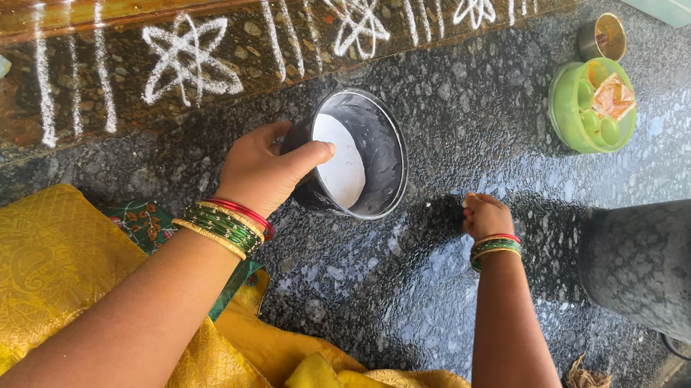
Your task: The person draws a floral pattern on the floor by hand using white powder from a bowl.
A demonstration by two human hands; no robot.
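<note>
Left hand [262, 174] gripped the bowl [356, 165] rim, tilted. Right hand [485, 217], beside the bowl, pinched shut, seemingly on powder; best released slowly, low.

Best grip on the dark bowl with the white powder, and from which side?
Probably the bowl's near rim, from the person's side. It is tilted with its open mouth up and to the right, so the rim edge is exposed there. The left hand already pinches it that way, thumb over the lip, fingers behind the wall, clear of the powder.
</note>
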